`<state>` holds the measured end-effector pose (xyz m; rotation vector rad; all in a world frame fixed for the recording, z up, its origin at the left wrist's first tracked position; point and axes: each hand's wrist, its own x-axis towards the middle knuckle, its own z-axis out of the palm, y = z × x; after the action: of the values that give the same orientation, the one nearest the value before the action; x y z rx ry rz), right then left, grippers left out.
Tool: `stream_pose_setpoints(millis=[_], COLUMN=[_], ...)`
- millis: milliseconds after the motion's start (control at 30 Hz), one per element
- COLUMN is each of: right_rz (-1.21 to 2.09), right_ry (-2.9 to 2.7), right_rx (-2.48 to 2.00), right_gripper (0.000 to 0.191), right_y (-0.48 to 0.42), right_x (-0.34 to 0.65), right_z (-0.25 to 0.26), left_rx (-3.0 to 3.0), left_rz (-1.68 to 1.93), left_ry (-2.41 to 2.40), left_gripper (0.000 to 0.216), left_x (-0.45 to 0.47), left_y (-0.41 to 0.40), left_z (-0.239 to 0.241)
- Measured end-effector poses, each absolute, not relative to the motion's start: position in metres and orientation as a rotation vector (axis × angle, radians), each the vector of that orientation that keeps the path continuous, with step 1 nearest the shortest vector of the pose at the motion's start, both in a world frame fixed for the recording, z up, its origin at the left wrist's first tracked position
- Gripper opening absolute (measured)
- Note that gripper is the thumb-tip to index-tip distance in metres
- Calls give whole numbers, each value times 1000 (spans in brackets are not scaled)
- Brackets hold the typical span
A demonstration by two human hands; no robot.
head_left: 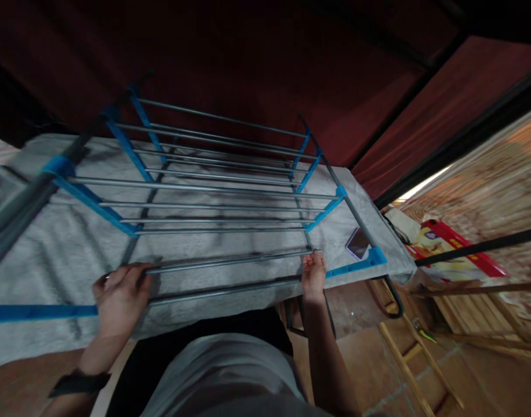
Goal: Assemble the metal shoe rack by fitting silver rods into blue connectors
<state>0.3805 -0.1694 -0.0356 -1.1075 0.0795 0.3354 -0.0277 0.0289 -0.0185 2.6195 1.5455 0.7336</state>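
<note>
A metal rack (213,188) with grey bars and blue plastic joints lies on a table covered by a grey cloth (52,255). My left hand (120,295) is closed round the left end of a loose grey bar (231,260) at the rack's near side. My right hand (314,272) grips the right end of the same bar, fingers curled over it. A second bar (222,289) lies just below, between my wrists.
A phone (357,243) lies on the cloth by the rack's right blue corner. Dark red curtains hang behind the table. To the right, on the floor, are a red and yellow package (448,249), wooden slats (422,370) and a black rod (478,249).
</note>
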Motion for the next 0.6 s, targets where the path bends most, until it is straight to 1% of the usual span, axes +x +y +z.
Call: stream_pose_setpoints(millis=[133,333,600], right_rz=[377,391,390], right_ry=[74,80,91], right_rx=[-1100,-1116,-1161], right_gripper=[24,25,23], right_y=[-172,-173,-174], right_x=[382,385,384], right_z=[-37,-39,-40], left_rx=[2597,2587,2601], left_rz=[759,697,730], left_ry=[1473,1483,1493], left_gripper=[32,33,31], left_x=[-30,-31,-32], left_y=[29,25,25], left_z=[-20,-17,-20])
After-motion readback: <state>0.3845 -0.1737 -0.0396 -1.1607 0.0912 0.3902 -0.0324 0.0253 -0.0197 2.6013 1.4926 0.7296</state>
